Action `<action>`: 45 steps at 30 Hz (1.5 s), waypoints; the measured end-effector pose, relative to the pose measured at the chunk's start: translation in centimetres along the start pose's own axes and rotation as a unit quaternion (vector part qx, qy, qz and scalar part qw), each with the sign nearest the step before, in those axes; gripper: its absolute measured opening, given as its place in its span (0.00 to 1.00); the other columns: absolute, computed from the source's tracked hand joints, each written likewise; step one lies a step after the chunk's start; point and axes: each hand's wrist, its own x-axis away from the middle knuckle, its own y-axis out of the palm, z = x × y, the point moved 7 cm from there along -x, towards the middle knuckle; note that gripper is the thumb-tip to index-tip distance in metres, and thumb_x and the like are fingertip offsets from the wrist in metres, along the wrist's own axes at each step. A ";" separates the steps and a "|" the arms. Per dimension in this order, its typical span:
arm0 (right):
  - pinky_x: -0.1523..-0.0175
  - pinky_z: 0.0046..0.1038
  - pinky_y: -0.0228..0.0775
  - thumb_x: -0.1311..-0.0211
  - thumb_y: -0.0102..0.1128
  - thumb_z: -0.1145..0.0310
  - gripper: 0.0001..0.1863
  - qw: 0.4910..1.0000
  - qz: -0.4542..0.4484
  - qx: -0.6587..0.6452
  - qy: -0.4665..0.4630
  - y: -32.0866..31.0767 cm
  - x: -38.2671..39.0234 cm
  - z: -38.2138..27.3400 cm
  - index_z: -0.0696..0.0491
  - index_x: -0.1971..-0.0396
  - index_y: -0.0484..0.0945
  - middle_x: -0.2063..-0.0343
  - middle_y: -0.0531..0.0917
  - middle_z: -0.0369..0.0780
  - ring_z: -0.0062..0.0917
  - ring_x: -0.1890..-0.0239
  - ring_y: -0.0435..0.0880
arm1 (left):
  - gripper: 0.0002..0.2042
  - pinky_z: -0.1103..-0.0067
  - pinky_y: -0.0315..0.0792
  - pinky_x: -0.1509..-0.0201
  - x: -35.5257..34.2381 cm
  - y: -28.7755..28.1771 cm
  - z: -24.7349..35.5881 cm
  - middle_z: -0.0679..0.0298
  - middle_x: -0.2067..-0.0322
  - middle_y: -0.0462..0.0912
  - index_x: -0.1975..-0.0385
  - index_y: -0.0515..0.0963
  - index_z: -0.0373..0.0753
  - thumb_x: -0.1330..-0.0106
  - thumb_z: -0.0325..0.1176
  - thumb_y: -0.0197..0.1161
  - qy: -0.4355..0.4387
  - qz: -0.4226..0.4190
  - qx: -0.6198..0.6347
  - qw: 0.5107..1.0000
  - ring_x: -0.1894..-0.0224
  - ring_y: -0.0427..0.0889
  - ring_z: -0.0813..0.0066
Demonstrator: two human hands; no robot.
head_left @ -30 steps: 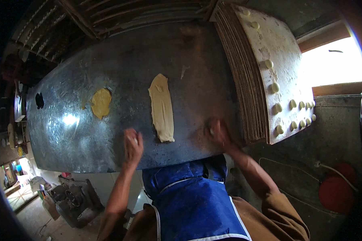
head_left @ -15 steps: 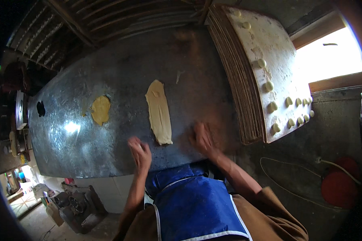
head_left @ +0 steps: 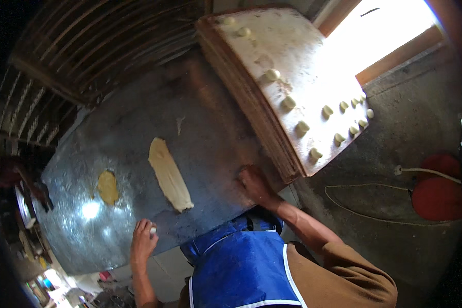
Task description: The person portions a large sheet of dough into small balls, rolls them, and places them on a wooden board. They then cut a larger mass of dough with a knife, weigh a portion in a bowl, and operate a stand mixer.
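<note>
A long flattened strip of pale dough [head_left: 170,175] lies on the dark metal table [head_left: 133,143], between my two hands and a little beyond them. Over the table's near edge, my left hand [head_left: 142,237] is closed on a small whitish piece of dough [head_left: 153,231] that shows at the fingertips. My right hand [head_left: 255,186] rests low over the table, right of the strip, its fingers curled; whatever they may hold is hidden. Left of the strip sits a flat yellow patch of soft dough or paste [head_left: 108,188], touched by neither hand.
A stack of boards [head_left: 272,120] stands at the right, its floury top carrying several small dough balls [head_left: 303,127]. Another person's arm [head_left: 35,190] reaches in at the far left. A red round object [head_left: 439,197] with a cord [head_left: 367,186] is at the right. A bright window [head_left: 385,31] lies beyond.
My view has turned, so the table and boards appear tilted. My left hand has moved left, away from the strip, and a pale piece now shows in it. My right hand's fingers have curled in.
</note>
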 end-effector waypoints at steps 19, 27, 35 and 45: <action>0.50 0.32 0.75 0.54 0.83 0.69 0.59 0.918 0.373 0.110 0.081 -31.7 -6.8 11.2 0.56 0.25 0.52 0.54 0.86 0.42 0.30 0.58 0.82 | 0.50 0.62 0.73 0.36 -42.8 0.8 49.8 0.51 0.43 0.78 0.25 0.53 0.47 0.49 0.25 0.75 0.376 0.038 0.083 0.922 0.42 0.79 0.53; 0.50 0.31 0.70 0.49 0.80 0.71 0.46 0.875 0.484 0.006 0.019 -31.7 1.6 0.7 0.57 0.32 0.60 0.62 0.84 0.41 0.27 0.60 0.81 | 0.35 0.65 0.67 0.33 -22.0 -7.6 26.7 0.53 0.38 0.75 0.31 0.62 0.35 0.39 0.27 0.68 0.203 0.299 0.272 0.892 0.35 0.73 0.59; 0.53 0.29 0.76 0.35 0.67 0.70 0.19 0.962 -0.021 -0.265 0.060 -6.8 0.0 -7.3 0.58 0.46 0.76 0.62 0.84 0.42 0.24 0.59 0.84 | 0.39 0.63 0.74 0.46 -1.6 6.1 7.5 0.50 0.46 0.72 0.40 0.72 0.35 0.51 0.45 0.83 -0.165 0.305 0.048 0.937 0.43 0.74 0.51; 0.60 0.32 0.71 0.20 0.48 0.52 0.26 0.685 -0.349 -0.567 0.295 15.0 -2.1 -11.8 0.63 0.53 0.80 0.66 0.80 0.37 0.22 0.64 0.76 | 0.13 0.68 0.80 0.48 -0.2 4.4 12.6 0.51 0.52 0.84 0.55 0.82 0.31 0.38 0.25 0.69 -0.127 0.300 0.178 0.929 0.51 0.86 0.58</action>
